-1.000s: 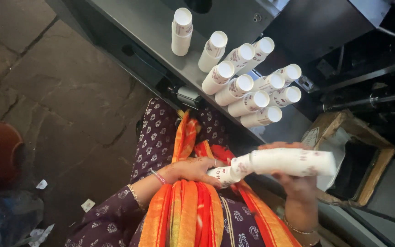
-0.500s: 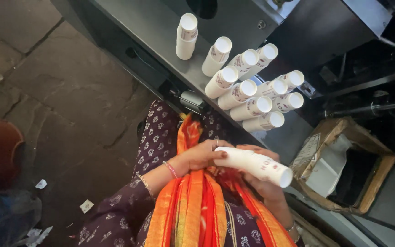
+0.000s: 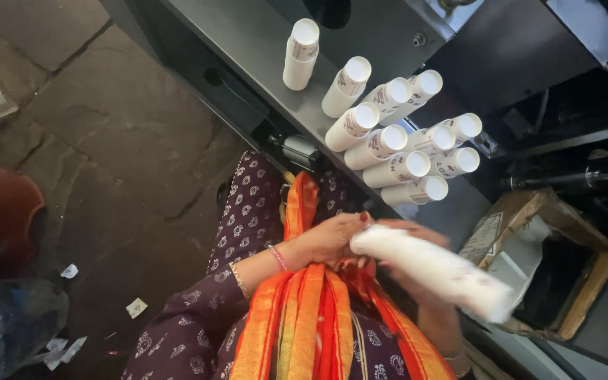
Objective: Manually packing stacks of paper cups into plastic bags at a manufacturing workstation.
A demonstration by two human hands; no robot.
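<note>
White plastic tube [image 3: 434,271], long, smooth and blurred, lies gripped between both hands over the lap, below the grey metal worktop [image 3: 248,42]: left hand [image 3: 332,239] pinches its rounded end, right hand [image 3: 416,281] wraps beneath. 10 similar capped tubes [image 3: 395,137] stand clustered on that worktop; an open cardboard box [image 3: 550,260] sits beside it

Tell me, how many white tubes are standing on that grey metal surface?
10 white tubes stand on the grey metal surface: two apart at upper left, eight clustered to their right. Another may hide behind. One more blurred tube is in the hands.
</note>
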